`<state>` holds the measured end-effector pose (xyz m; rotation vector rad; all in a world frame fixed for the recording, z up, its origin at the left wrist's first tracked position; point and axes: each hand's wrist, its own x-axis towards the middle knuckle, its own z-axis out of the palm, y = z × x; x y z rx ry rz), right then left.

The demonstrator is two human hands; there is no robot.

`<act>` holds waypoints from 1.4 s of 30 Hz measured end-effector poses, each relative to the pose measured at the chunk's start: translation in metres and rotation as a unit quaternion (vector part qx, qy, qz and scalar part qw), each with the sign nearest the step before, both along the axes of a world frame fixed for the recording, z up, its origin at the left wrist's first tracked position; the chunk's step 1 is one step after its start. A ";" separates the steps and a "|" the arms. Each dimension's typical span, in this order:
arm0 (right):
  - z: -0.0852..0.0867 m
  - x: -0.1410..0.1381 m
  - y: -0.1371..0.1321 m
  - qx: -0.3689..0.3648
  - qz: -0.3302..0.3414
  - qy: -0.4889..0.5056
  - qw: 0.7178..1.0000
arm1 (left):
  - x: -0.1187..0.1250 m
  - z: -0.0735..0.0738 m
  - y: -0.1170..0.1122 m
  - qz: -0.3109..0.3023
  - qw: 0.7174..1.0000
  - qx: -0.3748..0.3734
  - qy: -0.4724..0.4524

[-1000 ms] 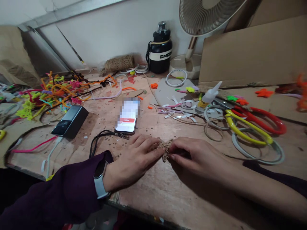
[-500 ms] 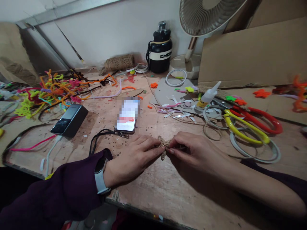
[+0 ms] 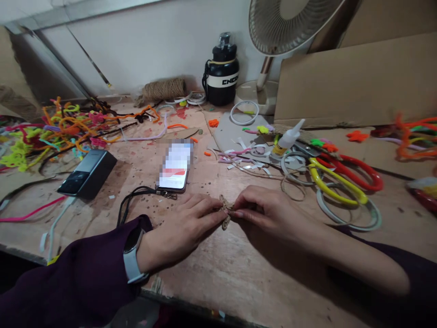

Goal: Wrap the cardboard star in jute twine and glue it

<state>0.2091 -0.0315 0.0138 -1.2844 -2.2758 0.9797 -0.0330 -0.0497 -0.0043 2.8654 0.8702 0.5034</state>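
Note:
Between my two hands, just above the wooden table (image 3: 211, 278), is a small looped piece of brown twine (image 3: 225, 222), shaped somewhat like a flower or bow. My left hand (image 3: 186, 228) pinches it from the left, thumb and fingers pressed together. From the right, my right hand (image 3: 269, 212) grips its middle between thumb and forefinger. The fingertips cover the centre of the piece. A phone (image 3: 174, 164) with a lit screen lies beyond my left hand, a black strap (image 3: 131, 198) attached.
A power bank (image 3: 88, 174) and a heap of coloured pipe cleaners (image 3: 68, 125) lie left. At the back stand a twine spool (image 3: 164, 89), a black bottle (image 3: 222, 73) and a fan (image 3: 264, 75). A glue bottle (image 3: 285, 142), yellow ring (image 3: 336, 184) and red ring (image 3: 362, 173) lie right.
The view has shifted slightly, so everything sits a little further left in it. Both hands keep their hold on the twine piece, with hardly any visible movement.

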 end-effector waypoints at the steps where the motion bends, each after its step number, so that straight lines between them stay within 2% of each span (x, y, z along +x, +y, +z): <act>1: 0.000 0.000 0.000 0.006 0.003 -0.001 1.000 | 0.000 -0.001 0.000 0.001 1.000 -0.003 -0.002; 12: -0.005 0.002 0.002 0.008 0.022 0.016 1.000 | 0.002 -0.002 0.001 0.028 0.996 -0.051 -0.074; 23: 0.000 -0.001 0.002 -0.021 -0.004 0.005 1.000 | 0.002 0.001 0.001 -0.007 1.000 0.003 -0.010; 30: -0.007 -0.003 0.002 0.085 0.009 0.020 0.996 | 0.001 0.003 0.002 -0.015 0.999 0.030 0.007; 33: -0.007 -0.004 0.002 0.110 0.017 0.017 0.994 | 0.001 0.003 0.003 -0.018 0.999 0.034 -0.001; 42: 0.000 -0.007 0.007 0.032 -0.022 -0.073 0.997 | 0.002 0.006 0.005 -0.027 1.000 0.006 0.002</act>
